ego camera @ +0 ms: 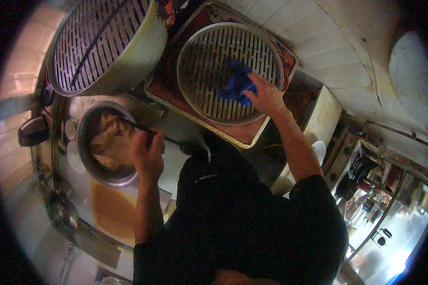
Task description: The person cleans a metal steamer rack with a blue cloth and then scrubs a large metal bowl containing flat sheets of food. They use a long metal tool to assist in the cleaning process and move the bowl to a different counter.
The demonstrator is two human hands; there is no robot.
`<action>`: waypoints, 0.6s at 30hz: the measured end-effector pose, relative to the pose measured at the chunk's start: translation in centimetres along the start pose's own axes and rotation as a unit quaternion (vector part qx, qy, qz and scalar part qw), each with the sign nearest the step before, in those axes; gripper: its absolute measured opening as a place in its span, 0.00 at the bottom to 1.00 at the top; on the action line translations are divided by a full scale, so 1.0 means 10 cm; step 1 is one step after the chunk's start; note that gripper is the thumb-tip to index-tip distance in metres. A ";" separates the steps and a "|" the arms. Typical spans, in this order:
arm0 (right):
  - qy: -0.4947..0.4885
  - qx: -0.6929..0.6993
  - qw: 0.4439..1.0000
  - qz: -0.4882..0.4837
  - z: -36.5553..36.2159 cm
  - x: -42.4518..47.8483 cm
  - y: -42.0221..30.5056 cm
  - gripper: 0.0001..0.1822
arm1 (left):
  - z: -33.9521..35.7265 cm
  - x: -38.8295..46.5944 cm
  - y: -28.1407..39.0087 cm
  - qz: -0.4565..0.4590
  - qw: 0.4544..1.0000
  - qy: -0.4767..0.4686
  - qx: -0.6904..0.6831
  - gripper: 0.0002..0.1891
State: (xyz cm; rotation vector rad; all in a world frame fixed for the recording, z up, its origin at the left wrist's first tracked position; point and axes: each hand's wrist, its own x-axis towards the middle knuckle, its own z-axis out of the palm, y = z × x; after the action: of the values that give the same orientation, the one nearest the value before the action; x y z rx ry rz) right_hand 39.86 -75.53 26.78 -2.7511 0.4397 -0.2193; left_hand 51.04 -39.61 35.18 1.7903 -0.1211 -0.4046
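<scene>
My right hand [267, 96] has its thumb and fingers on a crumpled blue cloth [239, 83]. The cloth lies on a round slotted metal rack [207, 71], right of its middle. Under this rack is a red-brown square-cornered base [248, 133] with a worn rim. My left hand [148, 155], slightly blurred, is closed around a thin dark handle [137, 125]. It is at the right rim of a deep metal bowl [119, 183]. Light brown flat pieces [110, 142] fill part of the bowl. The handle's far end is hard to make out over them.
A large metal pot [142, 57] topped with a slotted rack stands at the upper left. Two white dishes [75, 156] sit left of the bowl, and a brown stain or spill [112, 210] spreads below it. A tiled wall [324, 46] rises at the upper right.
</scene>
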 end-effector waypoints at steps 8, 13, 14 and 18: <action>-0.113 -0.065 0.942 0.310 0.39 0.06 0.33 0.37 | -0.03 -0.07 -0.05 -0.029 1.000 0.003 0.008 0.02; -0.166 -0.031 0.901 0.398 0.78 0.25 0.39 0.40 | 0.01 -0.12 -0.12 -0.064 0.996 0.014 -0.054 0.03; -0.179 0.069 0.889 0.415 0.77 0.22 0.44 0.38 | 0.00 -0.13 -0.12 -0.069 0.996 0.012 -0.051 0.03; -0.115 0.438 0.804 0.386 0.58 0.08 0.83 0.29 | 0.00 -0.14 -0.09 -0.072 0.996 0.020 -0.042 0.04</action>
State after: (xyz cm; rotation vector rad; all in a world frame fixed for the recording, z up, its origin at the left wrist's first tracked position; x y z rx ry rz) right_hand 39.54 -81.35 18.48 -1.5061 1.0265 0.1109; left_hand 49.58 -38.94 34.64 1.7282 0.0533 -0.4696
